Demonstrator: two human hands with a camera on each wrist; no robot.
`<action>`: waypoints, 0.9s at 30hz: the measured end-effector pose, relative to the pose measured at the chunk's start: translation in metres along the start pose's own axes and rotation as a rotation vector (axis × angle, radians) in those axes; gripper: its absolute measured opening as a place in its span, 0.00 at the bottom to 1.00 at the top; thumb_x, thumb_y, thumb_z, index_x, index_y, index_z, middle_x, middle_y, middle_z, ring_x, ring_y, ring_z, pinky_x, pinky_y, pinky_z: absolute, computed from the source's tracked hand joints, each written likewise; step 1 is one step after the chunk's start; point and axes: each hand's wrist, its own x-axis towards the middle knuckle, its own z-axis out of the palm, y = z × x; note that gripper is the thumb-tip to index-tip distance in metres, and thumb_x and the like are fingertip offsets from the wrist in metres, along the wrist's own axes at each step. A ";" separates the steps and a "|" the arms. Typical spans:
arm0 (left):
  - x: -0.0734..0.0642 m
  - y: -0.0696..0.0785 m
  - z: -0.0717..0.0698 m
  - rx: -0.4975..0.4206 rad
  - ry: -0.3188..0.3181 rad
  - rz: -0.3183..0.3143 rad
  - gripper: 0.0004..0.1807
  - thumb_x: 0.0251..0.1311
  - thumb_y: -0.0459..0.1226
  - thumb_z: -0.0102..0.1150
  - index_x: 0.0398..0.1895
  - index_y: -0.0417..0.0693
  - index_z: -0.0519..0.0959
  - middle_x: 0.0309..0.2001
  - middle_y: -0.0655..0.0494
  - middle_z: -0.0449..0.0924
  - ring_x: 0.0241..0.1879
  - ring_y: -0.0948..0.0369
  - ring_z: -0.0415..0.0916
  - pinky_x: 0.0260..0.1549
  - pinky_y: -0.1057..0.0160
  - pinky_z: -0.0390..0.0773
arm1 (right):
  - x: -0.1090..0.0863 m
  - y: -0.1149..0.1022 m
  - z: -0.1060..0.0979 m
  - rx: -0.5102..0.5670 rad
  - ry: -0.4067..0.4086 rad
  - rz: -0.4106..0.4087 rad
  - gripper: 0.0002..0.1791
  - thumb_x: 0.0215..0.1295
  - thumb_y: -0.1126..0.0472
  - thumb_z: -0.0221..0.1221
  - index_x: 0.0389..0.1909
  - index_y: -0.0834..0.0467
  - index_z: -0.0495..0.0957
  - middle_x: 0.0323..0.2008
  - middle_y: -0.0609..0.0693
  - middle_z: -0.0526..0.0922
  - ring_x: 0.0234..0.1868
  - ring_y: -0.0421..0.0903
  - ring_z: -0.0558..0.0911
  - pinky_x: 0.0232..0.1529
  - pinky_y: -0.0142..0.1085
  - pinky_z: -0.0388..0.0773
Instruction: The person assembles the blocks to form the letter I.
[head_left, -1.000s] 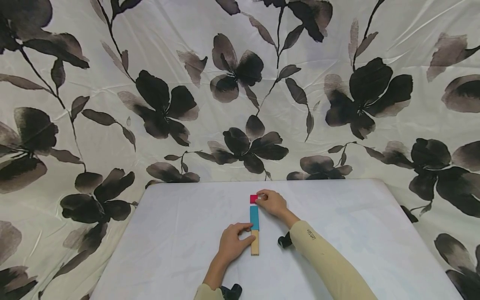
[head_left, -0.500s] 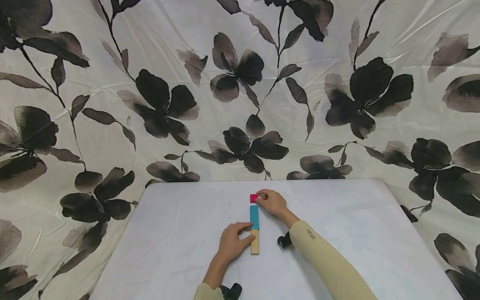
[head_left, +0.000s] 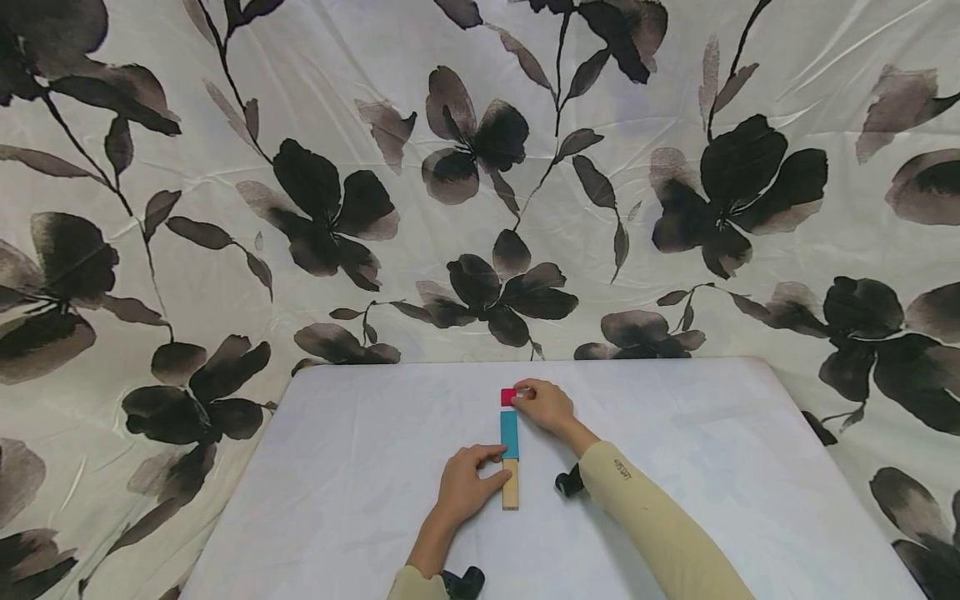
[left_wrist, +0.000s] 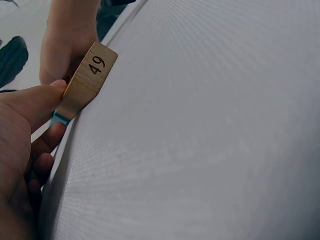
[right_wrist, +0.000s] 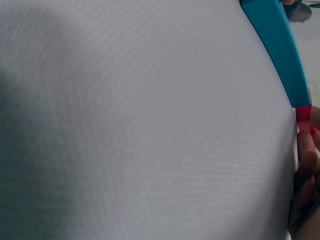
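Observation:
Three blocks stand in a line on the white table. Nearest is a plain wooden block (head_left: 511, 493) with dark digits on its end (left_wrist: 96, 65); a teal block (head_left: 509, 429) adjoins it. Farthest is a small red block (head_left: 507, 397), a narrow white gap between it and the teal one in the head view. My left hand (head_left: 462, 486) touches the left side of the row, thumb on the wooden block, index fingertip at the teal block. My right hand (head_left: 546, 406) pinches the red block at its right side; its fingers partly cover that block in the right wrist view.
A white cloth covers the table (head_left: 337, 492), whose far edge lies just beyond the red block. Behind hangs a white curtain (head_left: 585, 233) with dark flowers. Black wrist devices show at the left wrist (head_left: 463, 583) and right wrist (head_left: 569, 482).

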 end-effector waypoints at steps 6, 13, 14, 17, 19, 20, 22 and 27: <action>0.000 0.001 0.002 -0.006 0.002 0.005 0.20 0.55 0.46 0.69 0.52 0.55 0.84 0.36 0.67 0.79 0.32 0.63 0.67 0.33 0.64 0.67 | 0.001 0.002 0.000 -0.013 0.011 -0.003 0.17 0.63 0.49 0.63 0.50 0.49 0.83 0.27 0.42 0.78 0.30 0.42 0.74 0.32 0.38 0.68; 0.000 0.000 0.005 0.004 -0.016 -0.015 0.20 0.55 0.46 0.69 0.52 0.56 0.83 0.36 0.69 0.78 0.32 0.65 0.67 0.33 0.64 0.67 | 0.000 0.006 -0.001 0.002 0.006 0.016 0.18 0.63 0.48 0.63 0.52 0.49 0.83 0.28 0.41 0.78 0.31 0.41 0.74 0.33 0.39 0.68; 0.000 0.000 0.006 0.005 -0.018 -0.019 0.20 0.55 0.47 0.69 0.52 0.56 0.83 0.36 0.70 0.78 0.32 0.66 0.67 0.34 0.64 0.67 | 0.000 0.007 0.000 0.007 0.007 0.020 0.18 0.63 0.48 0.62 0.52 0.49 0.83 0.28 0.41 0.79 0.31 0.42 0.74 0.34 0.39 0.68; 0.001 0.001 0.006 0.005 -0.018 -0.023 0.20 0.55 0.47 0.70 0.52 0.57 0.83 0.36 0.71 0.78 0.31 0.66 0.66 0.33 0.64 0.67 | 0.001 0.009 0.000 0.015 0.020 0.031 0.17 0.64 0.49 0.60 0.52 0.48 0.83 0.31 0.41 0.81 0.33 0.42 0.76 0.37 0.41 0.70; 0.001 0.001 0.006 0.003 -0.017 -0.016 0.20 0.55 0.47 0.69 0.52 0.57 0.83 0.36 0.71 0.78 0.32 0.66 0.66 0.34 0.64 0.67 | 0.001 0.008 0.000 0.016 0.028 0.032 0.16 0.65 0.49 0.59 0.51 0.48 0.83 0.33 0.43 0.82 0.36 0.43 0.77 0.39 0.43 0.71; 0.001 0.001 0.005 0.002 -0.015 -0.013 0.20 0.55 0.47 0.69 0.52 0.57 0.84 0.36 0.71 0.78 0.32 0.66 0.67 0.34 0.64 0.67 | 0.001 0.008 0.000 0.016 0.032 0.032 0.16 0.65 0.49 0.58 0.51 0.48 0.83 0.34 0.43 0.82 0.37 0.44 0.78 0.40 0.43 0.72; 0.001 0.001 0.004 0.004 -0.013 -0.011 0.20 0.55 0.47 0.69 0.52 0.57 0.83 0.37 0.70 0.78 0.32 0.66 0.67 0.35 0.63 0.68 | 0.000 0.007 0.001 0.017 0.035 0.029 0.16 0.67 0.50 0.57 0.51 0.48 0.83 0.34 0.44 0.82 0.37 0.44 0.78 0.40 0.44 0.72; 0.000 0.000 0.001 0.014 -0.004 -0.019 0.20 0.54 0.46 0.70 0.51 0.57 0.84 0.36 0.70 0.78 0.32 0.66 0.67 0.34 0.64 0.68 | 0.001 0.004 0.000 0.054 0.016 0.011 0.15 0.67 0.53 0.57 0.51 0.52 0.82 0.31 0.46 0.79 0.32 0.44 0.74 0.35 0.40 0.71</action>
